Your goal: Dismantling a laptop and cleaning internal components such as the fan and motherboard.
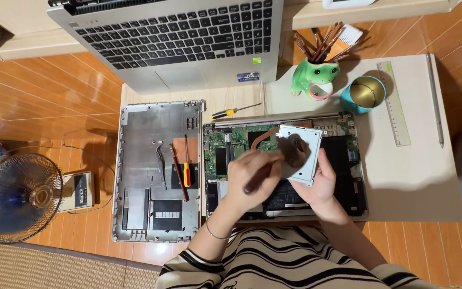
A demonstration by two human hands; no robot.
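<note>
My right hand (322, 182) pinches the fan module (299, 152), left hand (252, 174) clamps the brush (266, 171); hard strokes might bend fins

The person wears a top with black and cream stripes. A thin bracelet (216, 234) sits on the left wrist. Both hands are bare.
</note>
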